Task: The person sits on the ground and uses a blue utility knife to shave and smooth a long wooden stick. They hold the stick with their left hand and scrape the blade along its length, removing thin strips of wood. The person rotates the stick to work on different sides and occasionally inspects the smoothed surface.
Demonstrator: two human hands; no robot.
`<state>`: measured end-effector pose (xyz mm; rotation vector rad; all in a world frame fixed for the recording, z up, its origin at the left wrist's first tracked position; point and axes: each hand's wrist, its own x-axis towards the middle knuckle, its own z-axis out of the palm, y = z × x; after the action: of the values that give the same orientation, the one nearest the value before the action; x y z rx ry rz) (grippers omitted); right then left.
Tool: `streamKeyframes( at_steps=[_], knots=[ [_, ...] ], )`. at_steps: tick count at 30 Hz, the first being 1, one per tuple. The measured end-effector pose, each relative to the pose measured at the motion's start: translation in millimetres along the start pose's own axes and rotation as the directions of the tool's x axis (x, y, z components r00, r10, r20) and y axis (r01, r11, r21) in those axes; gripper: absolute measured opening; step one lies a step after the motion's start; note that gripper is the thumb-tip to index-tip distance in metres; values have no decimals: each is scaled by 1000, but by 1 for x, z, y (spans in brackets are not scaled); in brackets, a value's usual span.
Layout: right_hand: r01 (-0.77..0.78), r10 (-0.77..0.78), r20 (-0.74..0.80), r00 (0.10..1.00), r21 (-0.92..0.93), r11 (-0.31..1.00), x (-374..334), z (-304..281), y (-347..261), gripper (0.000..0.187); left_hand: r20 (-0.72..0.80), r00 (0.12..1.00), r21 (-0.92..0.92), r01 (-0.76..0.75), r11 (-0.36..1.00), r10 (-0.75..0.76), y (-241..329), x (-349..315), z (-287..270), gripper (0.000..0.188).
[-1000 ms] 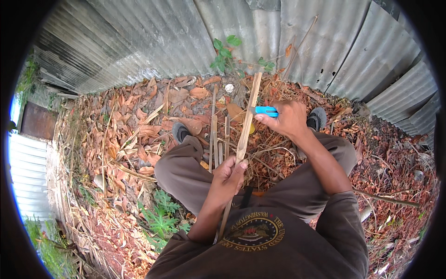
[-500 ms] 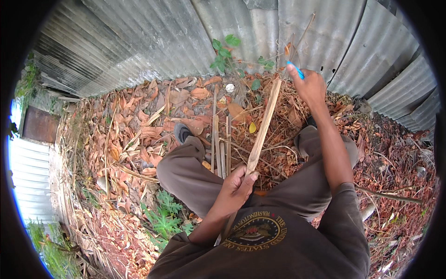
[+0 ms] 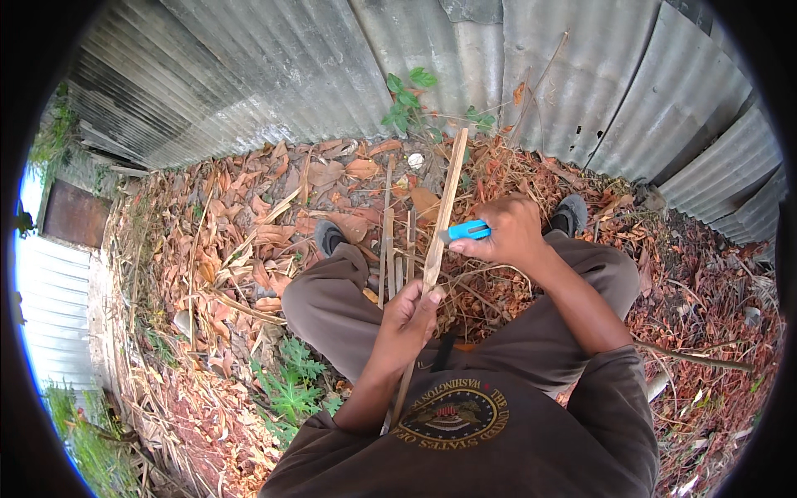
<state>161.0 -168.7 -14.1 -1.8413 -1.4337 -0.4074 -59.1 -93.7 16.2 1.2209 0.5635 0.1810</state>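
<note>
My left hand (image 3: 407,319) grips a long, flat strip of pale split wood (image 3: 447,195) near its middle. The strip points up and slightly right, away from my body, and its lower part passes under my left forearm. My right hand (image 3: 512,232) is closed around a bright blue utility knife (image 3: 469,231). The knife's tip meets the right edge of the strip, a short way above my left hand. Several narrower wooden strips (image 3: 388,249) lie on the ground between my legs, just left of the held one.
Brown dry leaves (image 3: 257,195) cover the ground around my shoes. A grey corrugated metal fence (image 3: 290,75) stands close in front. Green leafy plants grow at its foot (image 3: 405,100) and beside my left knee (image 3: 295,382). A thin branch (image 3: 697,355) lies at right.
My right hand has come down and left from near the fence, bringing the knife to the strip. My left hand has shifted slightly up and left, and the strip stands more upright.
</note>
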Motion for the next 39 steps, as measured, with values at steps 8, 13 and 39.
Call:
streamKeyframes(
  at_steps=[8,13,39],
  knots=[
    [41,-38,73,997,-33,999,-10,3,-8,65,-25,1000,-21,11,1000,-11,1,6,-4,12],
    [-270,274,16,962,-125,955,17,-9,32,65,16,999,-20,38,999,-38,-2,1,1,10],
    [48,-57,-51,997,-163,985,10,-9,23,69,49,998,-86,34,996,-30,-4,-5,1,11]
  ],
)
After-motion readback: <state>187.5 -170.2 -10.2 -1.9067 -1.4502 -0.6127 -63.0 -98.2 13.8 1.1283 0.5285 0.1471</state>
